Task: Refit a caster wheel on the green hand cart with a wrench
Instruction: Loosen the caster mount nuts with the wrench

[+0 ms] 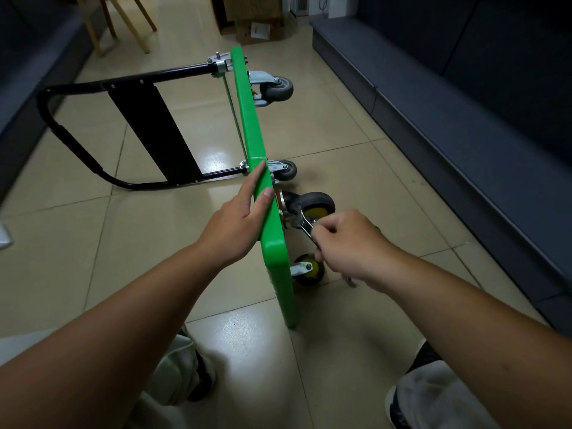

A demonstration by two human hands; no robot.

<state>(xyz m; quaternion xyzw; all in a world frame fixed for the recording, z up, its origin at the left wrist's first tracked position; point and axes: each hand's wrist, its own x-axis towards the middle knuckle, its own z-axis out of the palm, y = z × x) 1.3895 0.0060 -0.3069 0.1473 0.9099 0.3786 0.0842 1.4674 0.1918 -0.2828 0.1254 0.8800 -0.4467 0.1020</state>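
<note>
Two hands worked: fingers of the right hand (346,243) clenched round the wrench (305,225) handle, its head at the caster wheel (317,205) mount. The left hand (238,218) pressed straight-fingered on the green hand cart (247,119), tipped on edge on the floor (356,168). Likely tightening; next needed a steady wrench swing.

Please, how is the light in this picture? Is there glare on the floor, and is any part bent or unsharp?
Head view: dim indoor light, with two white glare patches on the floor tiles; the wide lens slightly bows the green cart edge; the wrench in the right hand looks a little soft; the corners fall dark.
</note>
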